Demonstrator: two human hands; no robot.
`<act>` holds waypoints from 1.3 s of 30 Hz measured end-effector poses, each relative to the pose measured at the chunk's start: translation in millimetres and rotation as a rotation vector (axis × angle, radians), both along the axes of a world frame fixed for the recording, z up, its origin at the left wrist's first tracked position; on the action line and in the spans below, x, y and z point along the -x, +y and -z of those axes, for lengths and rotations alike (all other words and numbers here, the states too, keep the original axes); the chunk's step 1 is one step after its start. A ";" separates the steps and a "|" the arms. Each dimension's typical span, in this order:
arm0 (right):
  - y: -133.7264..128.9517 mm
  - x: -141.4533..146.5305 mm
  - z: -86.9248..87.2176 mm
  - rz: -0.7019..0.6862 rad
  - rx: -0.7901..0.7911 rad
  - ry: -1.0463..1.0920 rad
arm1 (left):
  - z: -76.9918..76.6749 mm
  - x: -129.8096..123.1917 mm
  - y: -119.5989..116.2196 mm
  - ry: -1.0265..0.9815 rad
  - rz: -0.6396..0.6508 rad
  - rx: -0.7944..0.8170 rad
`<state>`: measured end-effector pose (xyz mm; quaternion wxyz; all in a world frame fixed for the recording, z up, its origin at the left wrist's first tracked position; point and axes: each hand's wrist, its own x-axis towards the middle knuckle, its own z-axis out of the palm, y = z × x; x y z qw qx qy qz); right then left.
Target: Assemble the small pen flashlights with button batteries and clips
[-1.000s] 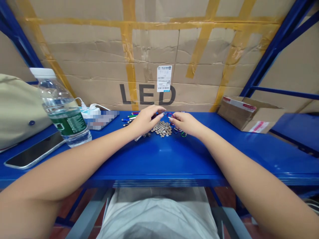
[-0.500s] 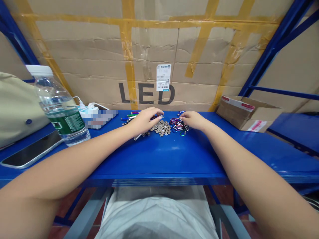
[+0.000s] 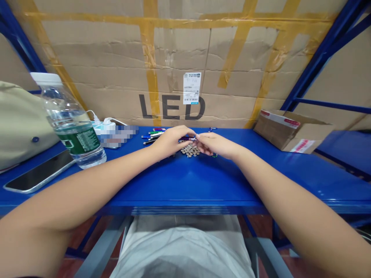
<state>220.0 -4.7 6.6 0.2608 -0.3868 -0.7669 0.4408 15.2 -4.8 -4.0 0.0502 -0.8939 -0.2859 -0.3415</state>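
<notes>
My left hand [image 3: 175, 141] is closed on a dark pen-like item [image 3: 188, 138] that points right. At its right end, the fingers of my right hand [image 3: 209, 143] are pinched together and touch it; whether they also hold something small is hidden. Below the fingertips lies a pile of small round coin-like discs [image 3: 189, 150]. Several pens [image 3: 152, 136] in different colours lie left of my left hand. My right hand mostly covers the carabiners, with a green bit [image 3: 215, 155] showing beneath it.
On the left are a water bottle [image 3: 79, 137], a phone [image 3: 39, 172], a power strip [image 3: 101, 126] and a beige bag [image 3: 23, 127]. An open cardboard box [image 3: 278, 131] sits at right on the blue table [image 3: 185, 185]. A large carton [image 3: 116, 77] stands behind.
My right hand has moved left from the carabiners to the end of the pen-like item in my left hand. The view has shifted slightly.
</notes>
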 end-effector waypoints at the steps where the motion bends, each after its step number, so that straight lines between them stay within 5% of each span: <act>1: -1.6 2.1 1.0 -0.009 0.040 0.035 | -0.5 0.4 -0.1 0.017 0.013 -0.017; 6: 1.8 2.7 5.2 -0.071 0.156 0.149 | 0.2 1.7 0.9 0.046 0.042 -0.127; 15: 2.8 5.5 6.2 -0.059 0.153 0.257 | 0.9 -3.6 -1.5 0.111 -0.081 -0.098; 24: 0.9 6.7 4.2 0.063 -0.086 0.114 | -2.0 -5.1 -4.6 0.043 -0.109 0.188; 39: -0.3 3.3 2.8 0.059 -0.476 -0.113 | -5.0 -1.5 -3.6 0.092 -0.055 0.277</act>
